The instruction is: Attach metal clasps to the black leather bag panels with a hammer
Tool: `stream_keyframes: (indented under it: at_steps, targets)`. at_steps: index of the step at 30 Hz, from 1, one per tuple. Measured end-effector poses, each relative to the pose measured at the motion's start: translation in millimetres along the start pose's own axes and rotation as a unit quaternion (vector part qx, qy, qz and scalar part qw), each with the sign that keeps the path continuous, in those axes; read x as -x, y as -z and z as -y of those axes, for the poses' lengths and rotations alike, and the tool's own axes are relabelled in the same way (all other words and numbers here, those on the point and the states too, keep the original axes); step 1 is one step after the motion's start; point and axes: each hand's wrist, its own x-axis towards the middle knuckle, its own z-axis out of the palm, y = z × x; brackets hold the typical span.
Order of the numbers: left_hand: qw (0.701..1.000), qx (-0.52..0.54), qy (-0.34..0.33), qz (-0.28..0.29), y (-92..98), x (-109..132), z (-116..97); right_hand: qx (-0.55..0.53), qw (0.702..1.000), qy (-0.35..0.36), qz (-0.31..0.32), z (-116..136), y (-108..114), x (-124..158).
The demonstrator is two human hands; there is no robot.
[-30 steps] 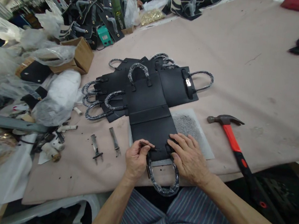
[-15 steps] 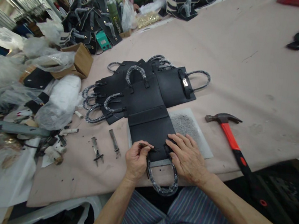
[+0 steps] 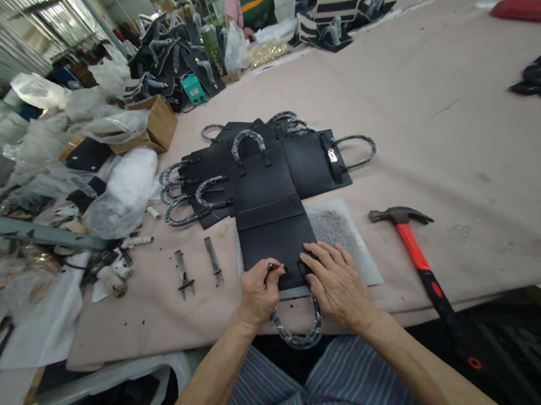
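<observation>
A black bag panel [image 3: 274, 232] with a plastic-wrapped handle [image 3: 297, 338] lies in front of me, its near part over a pale board [image 3: 360, 253]. My left hand [image 3: 261, 292] is closed around a small thin metal tool [image 3: 271, 266], most of it hidden by the fingers, at the panel's near edge by the handle's end. My right hand [image 3: 337, 281] lies with fingers spread on the panel's right side, beside the handle's other end. To the left, two pronged metal tools [image 3: 184, 275] [image 3: 214, 263] rest on the table.
A claw hammer [image 3: 415, 250] with a red and black grip lies at the right. More black panels with wrapped handles [image 3: 317, 162] are stacked beyond. Plastic bags and a cardboard box [image 3: 161, 125] crowd the left. A co-worker [image 3: 258, 0] stands across the table [image 3: 456, 133].
My left hand has shifted slightly right along the panel's near edge, and the tool in it now points more towards me. My right hand stays on the panel. The camera view has tilted a little.
</observation>
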Motion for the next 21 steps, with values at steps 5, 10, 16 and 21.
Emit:
stream_keyframes:
  at_steps: [5, 10, 16, 21]
  targets:
    - [1.0, 0.002, 0.009, 0.002, 0.1, -4.4, -1.9, -0.108, 0.993, 0.013, -0.055, -16.2, 16.4, 1.3]
    - [1.0, -0.007, -0.024, -0.011, -1.5, -3.2, 1.1, 0.041, 0.977, -0.13, -0.164, -63.0, 50.6, 30.5]
    - [0.995, -0.029, -0.092, 0.005, -3.6, 1.9, 8.1, 0.058, 0.92, -0.387, -0.031, -103.2, 74.8, 70.4]
    - [0.996, -0.008, -0.084, 0.011, -3.6, 0.2, 8.2, -0.292, 0.809, -0.509, -0.029, -101.6, 92.0, 50.7]
